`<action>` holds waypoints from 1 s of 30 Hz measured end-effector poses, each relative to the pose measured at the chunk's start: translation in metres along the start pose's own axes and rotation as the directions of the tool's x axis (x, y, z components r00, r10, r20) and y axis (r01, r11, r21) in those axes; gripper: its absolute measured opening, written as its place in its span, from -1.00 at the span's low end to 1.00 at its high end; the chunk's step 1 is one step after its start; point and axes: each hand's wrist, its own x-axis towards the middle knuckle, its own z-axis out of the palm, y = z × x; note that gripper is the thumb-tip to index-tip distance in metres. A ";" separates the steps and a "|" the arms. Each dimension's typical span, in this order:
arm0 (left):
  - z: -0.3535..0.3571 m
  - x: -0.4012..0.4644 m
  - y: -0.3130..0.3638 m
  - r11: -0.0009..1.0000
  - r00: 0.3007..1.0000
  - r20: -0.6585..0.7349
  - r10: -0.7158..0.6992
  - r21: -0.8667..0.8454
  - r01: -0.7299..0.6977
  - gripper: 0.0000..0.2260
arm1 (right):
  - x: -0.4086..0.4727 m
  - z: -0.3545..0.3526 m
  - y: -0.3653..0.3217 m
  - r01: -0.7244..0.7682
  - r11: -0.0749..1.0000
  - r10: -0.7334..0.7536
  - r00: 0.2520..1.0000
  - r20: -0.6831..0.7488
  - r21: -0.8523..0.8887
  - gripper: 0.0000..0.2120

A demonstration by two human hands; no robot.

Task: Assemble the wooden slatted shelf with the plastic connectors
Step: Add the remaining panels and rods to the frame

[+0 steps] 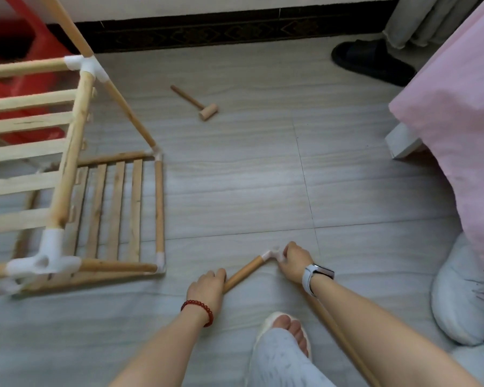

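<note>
A short wooden rod (245, 270) lies on the floor near me, its far end seated in a white plastic corner connector (271, 255). My left hand (207, 283) grips the rod's near end. My right hand (295, 259) grips the connector. A second, longer rod (338, 333) runs from under my right wrist back toward me. The partly built slatted shelf (67, 169) stands at the left, with white connectors (44, 263) at its corners and a slatted panel flat on the floor.
A small wooden mallet (199, 103) lies on the tiled floor farther out. A pink-covered bed (458, 107) fills the right side, a black slipper (372, 62) beyond it. A white shoe (464, 297) sits at right; my foot (288, 333) is below.
</note>
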 end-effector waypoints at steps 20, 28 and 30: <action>-0.179 -0.147 -0.021 0.917 0.586 -0.791 0.175 -0.086 -0.389 -0.79 | -0.176 -0.171 -0.132 0.639 0.587 -0.400 0.763 -0.508 0.497 -0.85; -0.239 -0.246 -0.077 0.945 0.278 -0.961 0.016 -0.076 -0.317 -0.77 | -0.307 -0.190 -0.187 0.838 0.410 -0.698 0.542 -0.467 0.359 -0.85; -0.240 -0.260 -0.098 0.936 0.253 -0.966 -0.053 -0.136 -0.324 -0.77 | -0.328 -0.182 -0.201 0.841 0.350 -0.779 0.506 -0.370 0.413 -0.67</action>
